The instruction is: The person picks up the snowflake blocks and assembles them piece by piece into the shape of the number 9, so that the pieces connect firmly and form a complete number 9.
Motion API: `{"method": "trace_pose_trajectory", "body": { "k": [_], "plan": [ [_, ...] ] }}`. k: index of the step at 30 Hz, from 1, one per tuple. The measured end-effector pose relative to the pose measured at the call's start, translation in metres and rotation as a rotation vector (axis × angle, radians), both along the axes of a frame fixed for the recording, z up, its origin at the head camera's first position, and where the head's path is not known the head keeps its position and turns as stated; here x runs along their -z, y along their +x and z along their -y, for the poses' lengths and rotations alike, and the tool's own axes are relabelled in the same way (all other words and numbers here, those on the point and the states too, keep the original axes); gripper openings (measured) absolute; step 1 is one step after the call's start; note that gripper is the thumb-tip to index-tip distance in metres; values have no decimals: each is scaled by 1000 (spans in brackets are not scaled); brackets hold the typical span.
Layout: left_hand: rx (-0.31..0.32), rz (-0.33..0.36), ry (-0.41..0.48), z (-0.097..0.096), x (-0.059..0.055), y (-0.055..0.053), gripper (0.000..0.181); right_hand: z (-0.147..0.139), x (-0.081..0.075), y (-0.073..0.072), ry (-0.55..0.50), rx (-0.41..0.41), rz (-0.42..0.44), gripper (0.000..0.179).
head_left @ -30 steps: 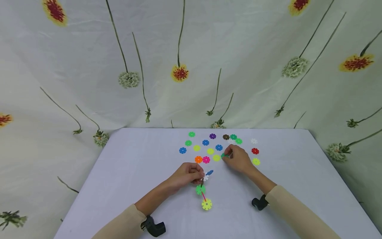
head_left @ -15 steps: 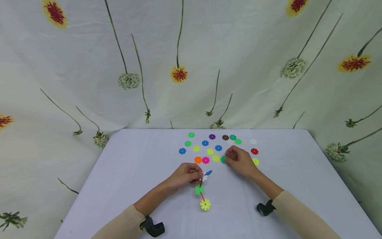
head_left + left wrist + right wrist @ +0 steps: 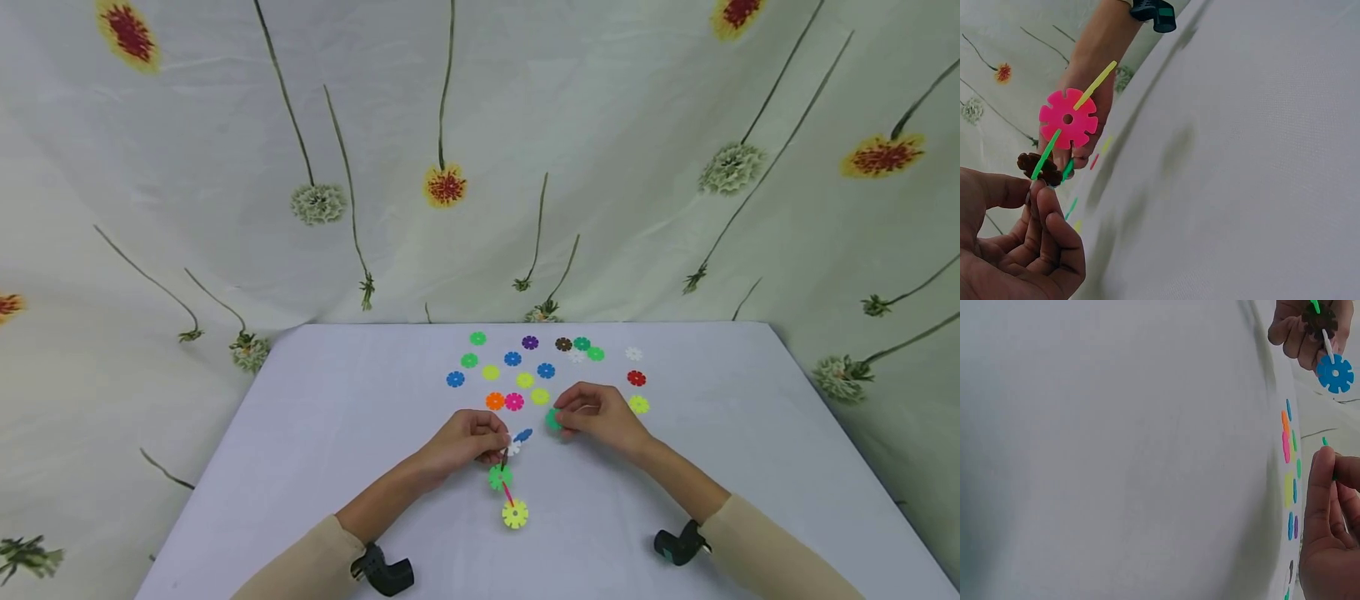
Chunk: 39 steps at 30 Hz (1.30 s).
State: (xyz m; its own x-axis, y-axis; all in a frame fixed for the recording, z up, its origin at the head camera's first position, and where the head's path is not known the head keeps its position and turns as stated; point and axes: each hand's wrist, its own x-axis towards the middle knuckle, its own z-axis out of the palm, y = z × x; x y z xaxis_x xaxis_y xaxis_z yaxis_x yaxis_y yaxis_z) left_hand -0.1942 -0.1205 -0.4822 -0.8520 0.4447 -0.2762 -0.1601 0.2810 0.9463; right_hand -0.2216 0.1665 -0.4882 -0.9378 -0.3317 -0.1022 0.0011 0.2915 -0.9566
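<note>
My left hand (image 3: 474,435) pinches a chain of interlocked notched plastic discs, the snowflake building kind. From its near end run a yellow disc (image 3: 515,514), a pink disc (image 3: 1067,119), a green disc (image 3: 499,477), a brown disc (image 3: 1047,173), a white disc (image 3: 514,447) and a blue disc (image 3: 1335,374). The fingertips are at the brown and white discs, hiding part of both. To the right, my right hand (image 3: 603,417) pinches a single darker green disc (image 3: 552,419) between thumb and fingers. A small gap separates this disc from the blue end of the chain.
Loose discs lie scattered across the far part of the white table (image 3: 337,467), among them an orange disc (image 3: 495,401), a purple disc (image 3: 530,342) and a red disc (image 3: 637,378). A floral cloth (image 3: 480,250) hangs behind the table.
My right hand has drawn the green disc away from the loose discs, toward me and slightly left, nearer the chain. The left hand has stayed almost still with the chain.
</note>
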Motion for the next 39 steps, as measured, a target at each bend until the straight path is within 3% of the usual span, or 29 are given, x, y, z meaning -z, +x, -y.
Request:
{"method": "trace_pose_trajectory", "body": {
  "k": [22,39],
  "plan": [
    [21,21,-7,-1,1,2,22,14,4,18,-136,-78,5,27],
    [36,-11,-25,-3,4,4,19,19,3,22,-128,-94,-17,23]
  ]
}}
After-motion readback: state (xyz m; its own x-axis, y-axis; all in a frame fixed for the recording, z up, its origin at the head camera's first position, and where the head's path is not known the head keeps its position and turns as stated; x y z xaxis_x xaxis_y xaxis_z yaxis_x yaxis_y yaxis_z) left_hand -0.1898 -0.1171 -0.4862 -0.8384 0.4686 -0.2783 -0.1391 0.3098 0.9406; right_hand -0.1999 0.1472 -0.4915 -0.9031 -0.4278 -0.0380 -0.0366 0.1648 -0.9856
